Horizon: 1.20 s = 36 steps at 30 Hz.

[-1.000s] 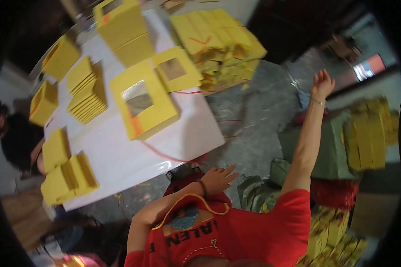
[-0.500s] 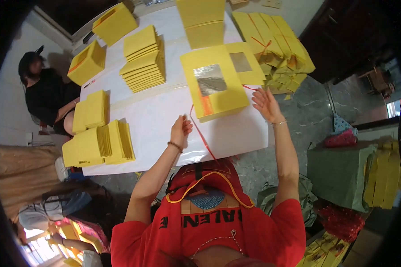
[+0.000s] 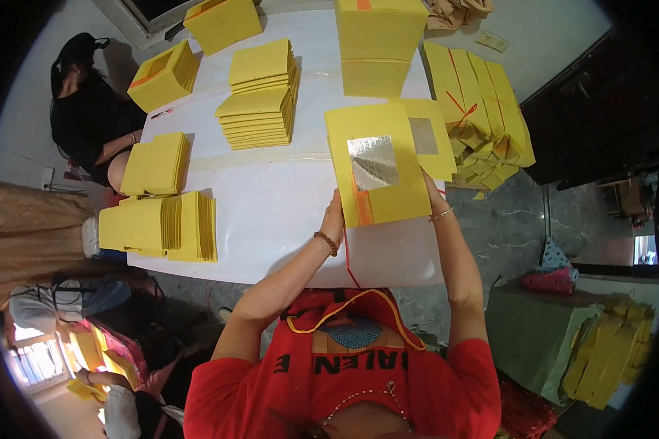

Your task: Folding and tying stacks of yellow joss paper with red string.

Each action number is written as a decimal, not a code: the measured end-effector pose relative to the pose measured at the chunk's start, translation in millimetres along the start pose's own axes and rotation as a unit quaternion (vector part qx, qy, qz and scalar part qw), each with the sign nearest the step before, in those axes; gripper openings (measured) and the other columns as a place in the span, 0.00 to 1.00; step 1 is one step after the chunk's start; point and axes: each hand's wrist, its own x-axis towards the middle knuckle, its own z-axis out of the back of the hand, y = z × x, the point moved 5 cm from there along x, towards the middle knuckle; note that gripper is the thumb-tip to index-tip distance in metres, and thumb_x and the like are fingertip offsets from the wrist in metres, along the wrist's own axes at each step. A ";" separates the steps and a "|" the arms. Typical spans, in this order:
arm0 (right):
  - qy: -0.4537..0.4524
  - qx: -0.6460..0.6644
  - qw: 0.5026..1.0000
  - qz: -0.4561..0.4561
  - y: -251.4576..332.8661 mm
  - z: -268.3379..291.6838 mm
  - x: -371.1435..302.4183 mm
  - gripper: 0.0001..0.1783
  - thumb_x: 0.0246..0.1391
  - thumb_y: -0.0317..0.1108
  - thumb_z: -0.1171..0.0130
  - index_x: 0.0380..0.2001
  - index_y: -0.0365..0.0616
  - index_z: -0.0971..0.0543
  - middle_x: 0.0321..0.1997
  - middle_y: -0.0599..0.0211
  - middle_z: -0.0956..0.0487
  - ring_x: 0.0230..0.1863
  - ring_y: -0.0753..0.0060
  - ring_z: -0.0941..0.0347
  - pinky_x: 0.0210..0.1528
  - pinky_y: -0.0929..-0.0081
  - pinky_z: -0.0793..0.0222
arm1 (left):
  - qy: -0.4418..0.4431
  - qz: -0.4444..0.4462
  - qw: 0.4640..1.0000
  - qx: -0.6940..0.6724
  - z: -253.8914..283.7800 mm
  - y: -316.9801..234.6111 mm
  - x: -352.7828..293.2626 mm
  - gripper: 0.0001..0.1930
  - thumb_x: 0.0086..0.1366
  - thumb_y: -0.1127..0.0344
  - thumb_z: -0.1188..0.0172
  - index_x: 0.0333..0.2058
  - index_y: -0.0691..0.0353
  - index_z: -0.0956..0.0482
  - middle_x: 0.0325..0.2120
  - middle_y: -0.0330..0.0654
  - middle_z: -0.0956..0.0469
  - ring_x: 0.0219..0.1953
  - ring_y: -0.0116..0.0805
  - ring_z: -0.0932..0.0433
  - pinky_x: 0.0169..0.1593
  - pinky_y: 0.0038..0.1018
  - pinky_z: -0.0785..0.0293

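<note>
A thick stack of yellow paper lies before me on the table, topped by a silver foil square and an orange patch below it. My left hand presses flat along the stack's near left side. Against its right side is my right hand, with the fingers partly hidden behind the edge. Between them they clasp the stack. From under the stack a red string runs to the near table edge. A second yellow sheet with a pale square lies just behind to the right.
More yellow paper stacks stand across the white-covered table. Tied bundles lie at the far right. A person in black sits at the left. Right of me is a green-covered block.
Both hands, apart from the stack before, have closed in on its two sides. The whole view has shifted a little, so the table sits differently in it.
</note>
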 end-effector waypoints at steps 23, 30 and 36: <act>-0.072 0.163 0.981 0.073 -24.8 29.4 -44.5 0.18 0.60 0.43 0.58 0.49 0.45 0.31 0.43 0.76 0.27 0.43 0.82 0.32 0.44 0.78 0.35 | 0.073 0.012 0.988 0.138 49.1 57.7 -21.5 0.18 0.62 0.59 0.48 0.50 0.54 0.31 0.34 0.28 0.28 0.30 0.18 0.33 0.33 0.17 0.35; -0.110 0.012 0.994 0.014 -82.7 0.4 -128.1 0.20 0.56 0.43 0.51 0.50 0.46 0.31 0.42 0.71 0.27 0.41 0.80 0.33 0.44 0.79 0.38 | 0.250 -0.138 0.779 0.558 -4.6 86.9 -80.9 0.19 0.61 0.59 0.52 0.47 0.62 0.30 0.41 0.52 0.27 0.46 0.46 0.29 0.51 0.34 0.34; 0.046 -0.159 0.984 -0.065 -95.5 -34.7 -159.4 0.25 0.52 0.32 0.45 0.54 0.42 0.35 0.36 0.65 0.26 0.38 0.79 0.31 0.42 0.77 0.35 | 0.452 -0.189 0.673 0.555 -39.4 152.6 -91.8 0.20 0.58 0.60 0.52 0.49 0.61 0.30 0.41 0.53 0.27 0.45 0.48 0.29 0.51 0.38 0.36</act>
